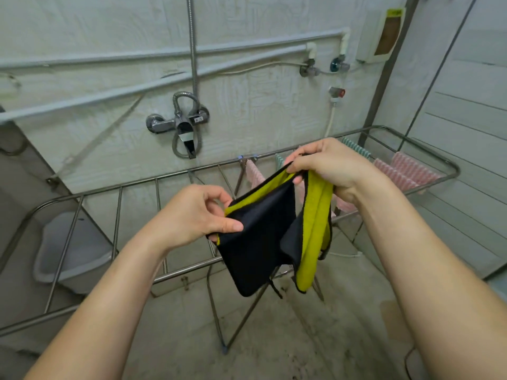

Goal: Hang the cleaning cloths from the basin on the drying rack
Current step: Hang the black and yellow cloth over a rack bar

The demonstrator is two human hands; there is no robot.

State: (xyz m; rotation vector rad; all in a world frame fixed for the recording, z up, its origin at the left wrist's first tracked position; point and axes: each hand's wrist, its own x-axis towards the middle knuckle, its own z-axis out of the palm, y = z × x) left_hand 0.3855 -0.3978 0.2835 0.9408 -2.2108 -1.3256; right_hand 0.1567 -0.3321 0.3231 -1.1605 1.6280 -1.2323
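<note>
From the head view we look down along two bare forearms reaching out over a drying rack of thin, shiny steel tubes point(164, 176). The left hand point(200, 215) is lower, wrist bent inward. Its thumb and curled fingers pinch one side edge of a soft, square black cloth with a yellow fleecy back and black piping point(258, 242). The right hand point(323, 165) is higher and further out, knuckles up, and its fingers are curled tight round the cloth's top hem.

The cloth hangs in the air between the hands, over the middle rungs of the rack. It is twisted, so the smooth black face shows on the left and a long yellow fold droops on the right. We cannot tell whether it touches the rungs.

Pink-and-white striped woven cloths point(406, 171) are draped over the rack's far right corner, with a teal striped cloth point(356, 148) beside them on the far rail. A pale grey plastic basin point(74, 250) sits on the floor under the rack's left end.
</note>
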